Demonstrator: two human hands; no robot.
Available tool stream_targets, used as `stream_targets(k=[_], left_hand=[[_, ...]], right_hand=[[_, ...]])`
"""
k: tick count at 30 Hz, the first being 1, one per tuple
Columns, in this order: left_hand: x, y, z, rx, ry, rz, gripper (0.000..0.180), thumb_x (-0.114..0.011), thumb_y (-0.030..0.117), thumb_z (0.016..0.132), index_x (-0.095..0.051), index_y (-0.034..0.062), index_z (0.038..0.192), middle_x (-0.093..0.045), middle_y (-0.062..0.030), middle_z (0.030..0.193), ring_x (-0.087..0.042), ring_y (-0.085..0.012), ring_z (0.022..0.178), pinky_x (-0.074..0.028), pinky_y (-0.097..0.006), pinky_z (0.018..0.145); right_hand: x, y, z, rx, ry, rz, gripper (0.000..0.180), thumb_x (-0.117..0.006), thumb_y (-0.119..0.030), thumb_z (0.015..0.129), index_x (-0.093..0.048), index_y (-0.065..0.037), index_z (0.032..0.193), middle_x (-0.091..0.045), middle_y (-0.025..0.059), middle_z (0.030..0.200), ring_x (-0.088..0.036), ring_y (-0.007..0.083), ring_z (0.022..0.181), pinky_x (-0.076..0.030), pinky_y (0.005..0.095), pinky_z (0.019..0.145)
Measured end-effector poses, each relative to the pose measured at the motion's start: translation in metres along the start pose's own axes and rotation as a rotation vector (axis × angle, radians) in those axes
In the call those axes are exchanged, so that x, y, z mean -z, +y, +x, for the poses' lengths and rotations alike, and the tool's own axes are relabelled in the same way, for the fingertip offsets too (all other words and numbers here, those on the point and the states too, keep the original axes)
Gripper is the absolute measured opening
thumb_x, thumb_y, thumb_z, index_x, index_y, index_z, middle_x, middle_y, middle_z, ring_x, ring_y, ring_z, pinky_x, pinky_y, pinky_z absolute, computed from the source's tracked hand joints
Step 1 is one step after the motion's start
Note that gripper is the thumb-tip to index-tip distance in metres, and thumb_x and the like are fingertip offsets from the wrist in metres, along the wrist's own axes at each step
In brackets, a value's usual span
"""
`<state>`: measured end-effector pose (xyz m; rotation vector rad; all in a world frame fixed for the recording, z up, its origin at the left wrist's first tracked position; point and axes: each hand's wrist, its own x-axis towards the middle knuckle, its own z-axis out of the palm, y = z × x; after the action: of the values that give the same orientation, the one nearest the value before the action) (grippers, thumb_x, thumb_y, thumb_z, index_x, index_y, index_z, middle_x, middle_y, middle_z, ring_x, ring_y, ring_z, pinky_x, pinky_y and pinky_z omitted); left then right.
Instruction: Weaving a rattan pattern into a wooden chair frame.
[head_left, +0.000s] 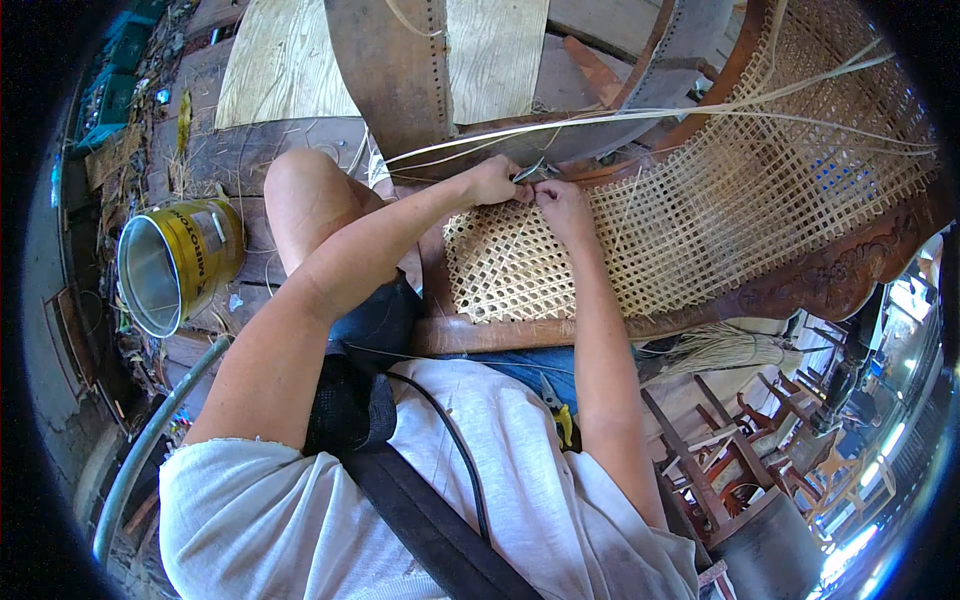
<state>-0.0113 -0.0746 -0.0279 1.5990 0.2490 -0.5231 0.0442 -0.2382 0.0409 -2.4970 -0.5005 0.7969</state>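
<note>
Head view: pale open-weave cane seat (700, 220)

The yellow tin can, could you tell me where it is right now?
In the head view, the yellow tin can lies on its side at the left, beside the person's bare knee.

Bright daylight, sharp, fisheye-bent edges

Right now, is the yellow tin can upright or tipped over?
Tipped: the yellow tin can lies on its side, its open mouth facing the camera and its shiny inside showing.
</note>
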Motion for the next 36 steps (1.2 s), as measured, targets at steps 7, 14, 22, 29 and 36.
stream_targets(k=[7,14,22,29,36], left_hand=[[0.013,0.009,-0.004,0.199,-0.008,-0.004,0.019,-0.065,0.013,0.074,-0.069,0.004,0.09,-0.061,-0.0034,0.071,-0.053,-0.0136,0.062,-0.041,-0.03,0.055],[0.014,-0.005,0.016,0.135,-0.026,0.033,0.025,-0.071,0.017,0.072,-0.069,0.0027,0.093,-0.067,-0.0098,0.077,-0.061,-0.019,0.071,-0.048,-0.034,0.064],[0.011,0.016,-0.001,-0.071,0.143,0.233,0.048,-0.069,0.035,0.074,-0.064,0.0008,0.107,-0.067,-0.0217,0.103,-0.063,-0.0349,0.097,-0.049,-0.043,0.086],[-0.003,-0.011,0.005,0.204,0.073,0.289,0.062,-0.079,0.043,0.057,-0.068,0.0033,0.104,-0.065,-0.0237,0.106,-0.062,-0.0351,0.101,-0.049,-0.039,0.089],[0.004,0.018,-0.005,0.168,0.083,0.286,0.055,-0.078,0.039,0.062,-0.069,0.005,0.104,-0.066,-0.0219,0.106,-0.062,-0.0335,0.102,-0.048,-0.039,0.09]], right_hand=[[0.01,-0.012,0.008,0.062,-0.224,-0.157,0.018,-0.055,-0.015,0.084,-0.068,-0.008,0.094,-0.066,0.0186,0.096,-0.062,0.0365,0.094,-0.048,0.0442,0.084],[0.012,-0.012,0.017,0.105,-0.202,-0.207,0.017,-0.054,-0.009,0.084,-0.067,-0.006,0.095,-0.066,0.0195,0.096,-0.062,0.0368,0.092,-0.049,0.0442,0.083],[0.018,-0.036,0.017,0.061,-0.285,-0.316,0.017,-0.056,-0.01,0.081,-0.068,-0.004,0.091,-0.065,0.0218,0.088,-0.064,0.0377,0.082,-0.05,0.0446,0.075],[0.004,-0.008,0.012,0.123,-0.182,-0.099,0.017,-0.063,-0.014,0.074,-0.072,-0.008,0.087,-0.068,0.0169,0.081,-0.067,0.0304,0.076,-0.052,0.038,0.072],[0.025,-0.004,0.004,-0.108,-0.265,0.115,0.018,-0.066,-0.015,0.078,-0.071,-0.008,0.094,-0.07,0.0104,0.08,-0.066,0.0181,0.075,-0.05,0.0322,0.071]])
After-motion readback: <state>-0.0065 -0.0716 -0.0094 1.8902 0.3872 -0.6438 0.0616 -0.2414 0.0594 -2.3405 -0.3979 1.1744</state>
